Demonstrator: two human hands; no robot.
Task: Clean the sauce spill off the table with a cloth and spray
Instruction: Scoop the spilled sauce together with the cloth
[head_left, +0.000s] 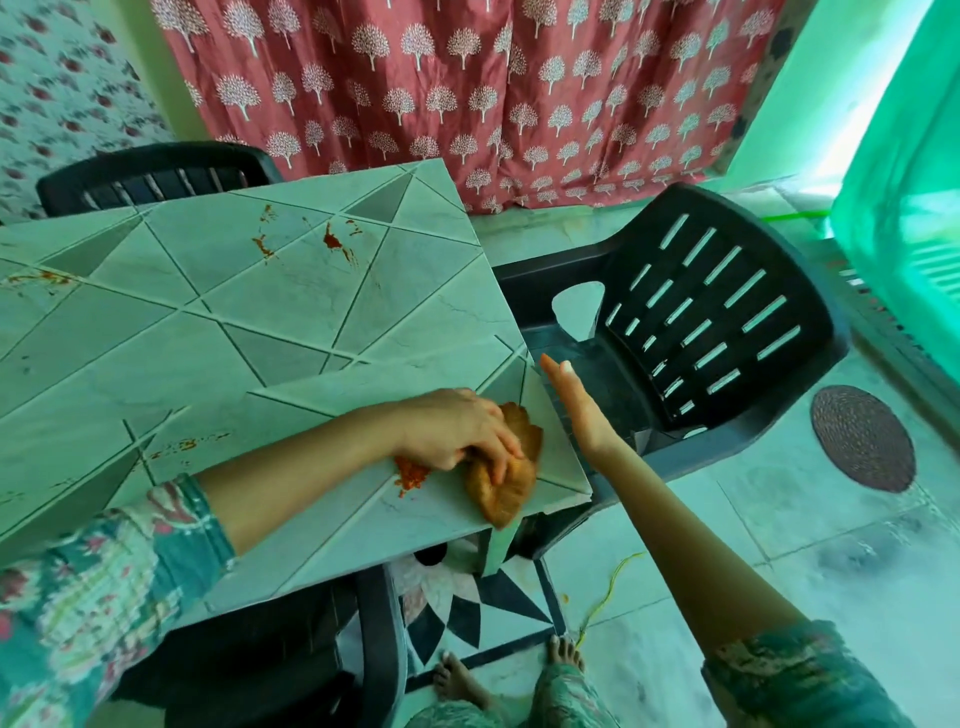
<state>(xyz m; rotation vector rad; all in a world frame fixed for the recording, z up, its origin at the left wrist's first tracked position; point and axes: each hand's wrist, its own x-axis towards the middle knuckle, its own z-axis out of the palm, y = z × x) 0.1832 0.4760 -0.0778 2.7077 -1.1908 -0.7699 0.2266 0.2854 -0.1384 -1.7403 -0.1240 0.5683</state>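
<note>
The left hand (457, 428) presses down on a brown cloth (506, 467) with its fingers curled over it, close to the near corner of the tabletop (291, 322). A blob of red sauce (410, 473) sits just under that hand's wrist, touching the cloth's edge, and more red smears (337, 241) lie far beyond the hand on the other side. The right hand (576, 410) is flat and wide, holding nothing, right beside the tabletop's edge, with a dark plastic chair (717, 312) just past it.
</note>
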